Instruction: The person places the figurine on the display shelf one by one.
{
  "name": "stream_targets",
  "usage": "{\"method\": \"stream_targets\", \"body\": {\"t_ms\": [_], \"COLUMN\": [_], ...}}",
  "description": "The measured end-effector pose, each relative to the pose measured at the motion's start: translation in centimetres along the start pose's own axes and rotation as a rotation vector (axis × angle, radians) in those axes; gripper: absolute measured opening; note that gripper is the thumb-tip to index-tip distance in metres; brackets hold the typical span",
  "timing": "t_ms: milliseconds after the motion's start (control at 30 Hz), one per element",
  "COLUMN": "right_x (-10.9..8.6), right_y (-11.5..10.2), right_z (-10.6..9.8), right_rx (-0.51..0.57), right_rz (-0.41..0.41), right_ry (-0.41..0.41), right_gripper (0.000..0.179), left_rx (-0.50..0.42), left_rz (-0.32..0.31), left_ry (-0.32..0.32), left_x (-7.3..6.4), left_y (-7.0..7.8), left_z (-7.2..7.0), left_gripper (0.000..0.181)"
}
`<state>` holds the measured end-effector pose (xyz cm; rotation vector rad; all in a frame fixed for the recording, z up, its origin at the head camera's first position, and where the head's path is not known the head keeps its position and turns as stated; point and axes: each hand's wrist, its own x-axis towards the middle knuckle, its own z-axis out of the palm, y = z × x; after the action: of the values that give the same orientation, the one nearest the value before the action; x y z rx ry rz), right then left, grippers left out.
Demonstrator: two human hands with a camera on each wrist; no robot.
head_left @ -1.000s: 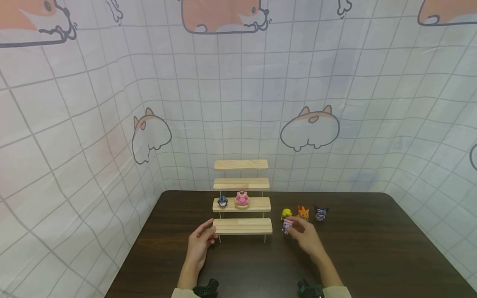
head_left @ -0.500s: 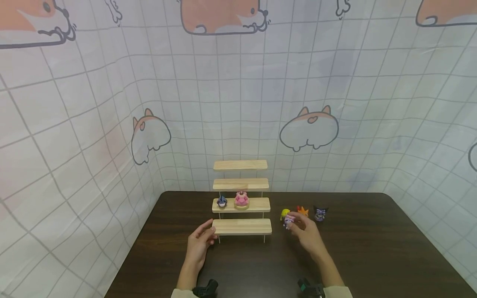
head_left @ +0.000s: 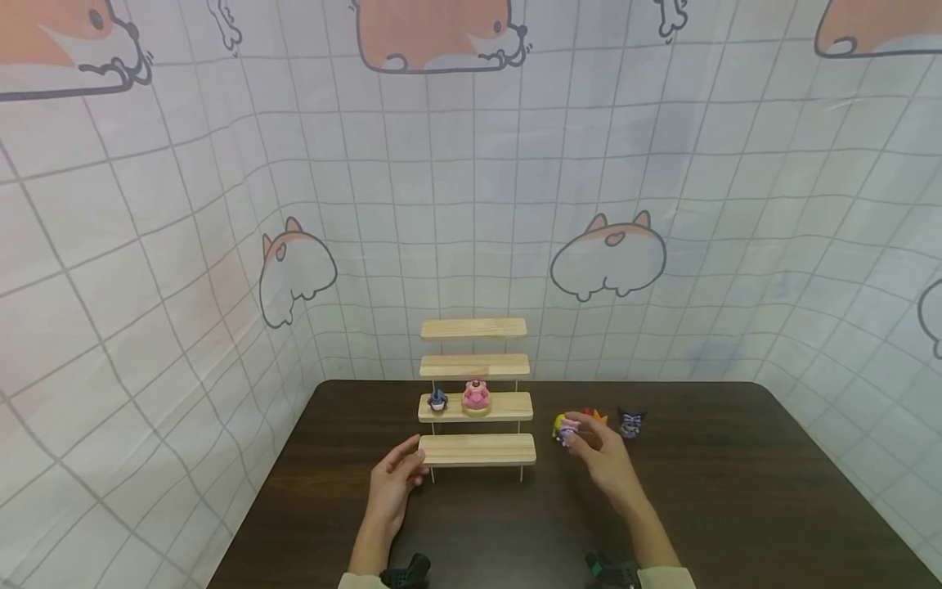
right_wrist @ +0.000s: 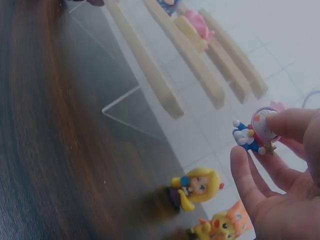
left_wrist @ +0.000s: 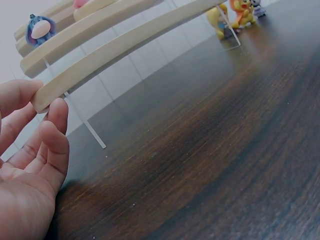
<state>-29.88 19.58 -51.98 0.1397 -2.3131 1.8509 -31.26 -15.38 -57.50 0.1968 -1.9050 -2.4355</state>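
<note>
My right hand point(head_left: 609, 465) pinches a small figurine point(right_wrist: 257, 131) with a pink bow, a white face and a blue-and-white body. In the head view it overlaps a yellow-haired figurine point(right_wrist: 199, 186) that stands on the table. The fingers of my left hand point(head_left: 390, 487) pinch the left end of the lowest board of a four-tier wooden display stand point(head_left: 477, 448). On the second board from the bottom sit a blue donkey figurine point(left_wrist: 40, 31) and, to its right, a pink figurine point(head_left: 476, 398) on a tan base.
An orange figurine point(right_wrist: 222, 226), partly behind my right hand in the head view, and a dark-eared purple figurine point(head_left: 630, 424) stand right of the stand. The dark wooden table point(head_left: 736, 491) backs onto a white gridded curtain point(head_left: 471, 164). Thin clear legs point(left_wrist: 90, 125) support the boards.
My right hand has lifted the pink-bowed figurine slightly and moved it away from me, so it now covers part of the yellow-haired one. My left hand keeps its grip on the stand.
</note>
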Motion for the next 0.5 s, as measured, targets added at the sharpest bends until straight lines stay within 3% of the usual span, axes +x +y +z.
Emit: {"method": "stream_targets", "body": {"t_ms": [500], "right_x": [0.4], "right_y": [-1.2], "right_z": [1.6], "right_rx": [-0.021], "right_rz": [-0.063], "right_ry": [-0.016], "right_gripper": [0.037], "left_rx": [-0.012], "left_rz": [0.007], "left_ry": [0.001], "left_x": [0.1], "left_y": [-0.1], "left_z": [0.0], "left_gripper": [0.049]}}
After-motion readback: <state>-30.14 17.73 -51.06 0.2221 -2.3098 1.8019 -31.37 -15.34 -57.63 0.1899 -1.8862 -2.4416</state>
